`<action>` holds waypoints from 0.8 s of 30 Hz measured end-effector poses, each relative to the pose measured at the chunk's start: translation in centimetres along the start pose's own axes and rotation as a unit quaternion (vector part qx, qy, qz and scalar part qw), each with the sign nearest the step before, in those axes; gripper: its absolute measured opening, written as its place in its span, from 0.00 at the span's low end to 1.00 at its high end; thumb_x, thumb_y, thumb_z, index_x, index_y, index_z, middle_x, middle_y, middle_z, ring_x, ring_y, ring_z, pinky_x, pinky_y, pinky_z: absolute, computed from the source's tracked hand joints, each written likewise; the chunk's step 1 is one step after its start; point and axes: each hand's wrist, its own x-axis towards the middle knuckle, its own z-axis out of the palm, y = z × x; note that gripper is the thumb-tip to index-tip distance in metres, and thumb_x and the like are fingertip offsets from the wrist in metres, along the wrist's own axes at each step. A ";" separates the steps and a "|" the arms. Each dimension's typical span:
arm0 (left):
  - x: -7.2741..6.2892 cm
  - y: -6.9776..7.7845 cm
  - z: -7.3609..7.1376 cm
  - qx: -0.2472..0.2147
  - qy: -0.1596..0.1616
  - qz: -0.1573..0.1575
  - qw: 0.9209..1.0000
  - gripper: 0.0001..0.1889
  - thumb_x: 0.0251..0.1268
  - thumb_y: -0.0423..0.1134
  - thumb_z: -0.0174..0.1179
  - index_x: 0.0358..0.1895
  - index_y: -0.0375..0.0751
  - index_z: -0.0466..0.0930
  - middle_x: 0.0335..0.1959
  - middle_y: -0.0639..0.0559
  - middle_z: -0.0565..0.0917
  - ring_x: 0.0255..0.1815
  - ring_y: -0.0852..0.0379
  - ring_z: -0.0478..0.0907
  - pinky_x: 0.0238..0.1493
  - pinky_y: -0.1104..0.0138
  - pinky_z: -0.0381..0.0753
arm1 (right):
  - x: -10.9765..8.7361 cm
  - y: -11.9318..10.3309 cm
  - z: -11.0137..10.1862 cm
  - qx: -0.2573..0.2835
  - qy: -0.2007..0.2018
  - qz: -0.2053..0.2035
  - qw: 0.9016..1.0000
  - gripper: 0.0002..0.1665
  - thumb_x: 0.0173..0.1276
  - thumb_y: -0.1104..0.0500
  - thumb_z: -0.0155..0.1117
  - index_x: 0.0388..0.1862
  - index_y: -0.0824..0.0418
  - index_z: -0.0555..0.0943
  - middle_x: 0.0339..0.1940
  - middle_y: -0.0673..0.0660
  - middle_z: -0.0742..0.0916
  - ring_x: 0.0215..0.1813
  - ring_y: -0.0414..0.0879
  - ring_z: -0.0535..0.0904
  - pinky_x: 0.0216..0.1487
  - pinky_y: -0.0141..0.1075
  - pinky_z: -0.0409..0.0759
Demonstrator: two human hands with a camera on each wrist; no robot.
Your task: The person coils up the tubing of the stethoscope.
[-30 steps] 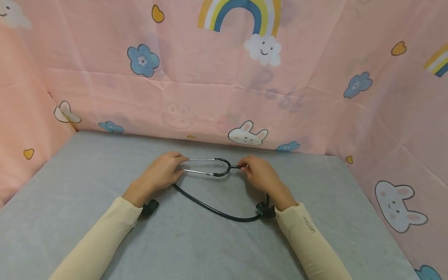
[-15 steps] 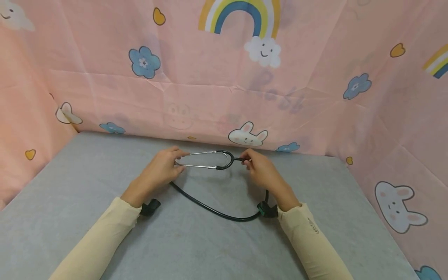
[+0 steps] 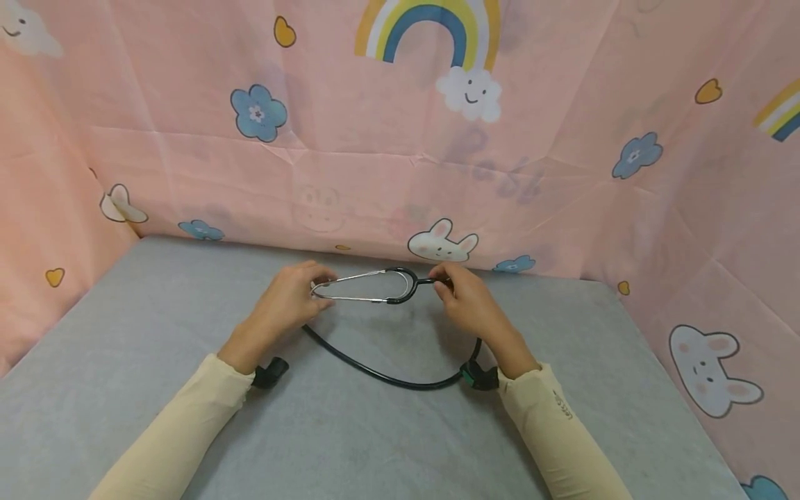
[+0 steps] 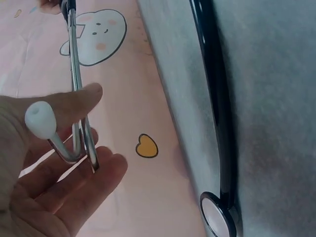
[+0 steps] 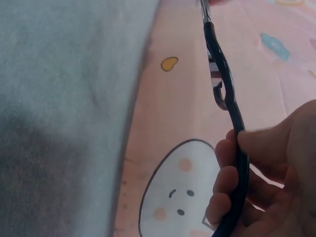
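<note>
A stethoscope (image 3: 415, 283) is held up between both hands over the table. My left hand (image 3: 282, 300) holds its two metal ear tubes (image 3: 362, 299) between thumb and fingers. One white eartip (image 4: 41, 120) shows by the thumb in the left wrist view. With thumb and curled fingers, my right hand (image 3: 471, 302) grips the black tubing just past the Y-shaped fork, as the right wrist view shows. The rest of the tubing (image 3: 381, 378) bows toward the person. In the left wrist view the round chest piece (image 4: 216, 217) lies at the tubing's end on the grey surface.
A grey cloth (image 3: 369, 444) covers the table. Behind it and at both sides hangs a pink curtain (image 3: 350, 173) printed with rabbits, flowers and rainbows. Black wrist cameras sit under the left wrist (image 3: 271, 373) and right wrist (image 3: 480, 376).
Both hands have raised the fork and ear tubes slightly, away from the person. The ear tubes now draw together at the left hand. The loose tubing has shifted a little.
</note>
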 end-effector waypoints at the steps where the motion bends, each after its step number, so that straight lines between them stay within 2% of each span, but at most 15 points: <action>1: 0.0 0.0 0.1 0.000 0.004 0.001 1.000 0.19 0.49 0.31 0.76 0.48 0.37 0.86 0.40 0.44 0.87 0.42 0.46 0.84 0.44 0.54 0.82 | 0.0 0.0 0.0 -0.001 0.002 -0.003 1.000 0.12 0.78 0.59 0.55 0.56 0.60 0.77 0.53 0.59 0.84 0.47 0.52 0.78 0.48 0.46 0.77; 4: -0.1 -0.1 0.1 0.010 0.018 0.015 1.000 0.19 0.50 0.31 0.75 0.49 0.37 0.86 0.40 0.45 0.86 0.40 0.48 0.83 0.42 0.55 0.82 | 0.0 0.1 -0.1 -0.009 0.010 -0.015 1.000 0.13 0.75 0.59 0.59 0.56 0.61 0.78 0.53 0.59 0.84 0.44 0.51 0.77 0.46 0.45 0.76; 7: -0.1 -0.1 0.1 0.021 0.033 0.044 0.998 0.17 0.52 0.31 0.74 0.48 0.35 0.86 0.38 0.45 0.85 0.36 0.51 0.81 0.38 0.59 0.80 | 0.1 0.2 -0.1 -0.012 0.014 -0.021 1.000 0.13 0.75 0.61 0.59 0.56 0.62 0.77 0.52 0.60 0.84 0.46 0.52 0.78 0.47 0.45 0.77; 12: -0.1 -0.2 0.2 0.004 0.062 0.082 0.995 0.13 0.53 0.29 0.73 0.44 0.33 0.88 0.34 0.45 0.83 0.30 0.56 0.79 0.32 0.65 0.78 | 0.1 0.2 -0.3 -0.004 0.011 -0.009 1.000 0.13 0.76 0.61 0.56 0.57 0.61 0.77 0.54 0.60 0.83 0.50 0.53 0.80 0.50 0.48 0.80; 19: -0.1 -0.2 -0.1 -0.011 0.096 0.099 0.990 0.12 0.52 0.28 0.73 0.43 0.33 0.89 0.33 0.47 0.83 0.28 0.56 0.77 0.30 0.66 0.76 | 0.0 0.4 -0.6 0.005 0.010 0.012 1.000 0.13 0.76 0.56 0.57 0.56 0.57 0.78 0.53 0.59 0.85 0.52 0.54 0.82 0.51 0.50 0.80; 24: 0.0 -0.3 -0.2 -0.008 0.108 0.115 0.987 0.12 0.52 0.28 0.73 0.42 0.34 0.89 0.32 0.47 0.83 0.29 0.55 0.78 0.31 0.64 0.77 | -0.1 0.6 -1.0 0.008 0.038 0.003 0.999 0.13 0.74 0.54 0.60 0.55 0.55 0.80 0.51 0.57 0.86 0.49 0.53 0.83 0.49 0.49 0.81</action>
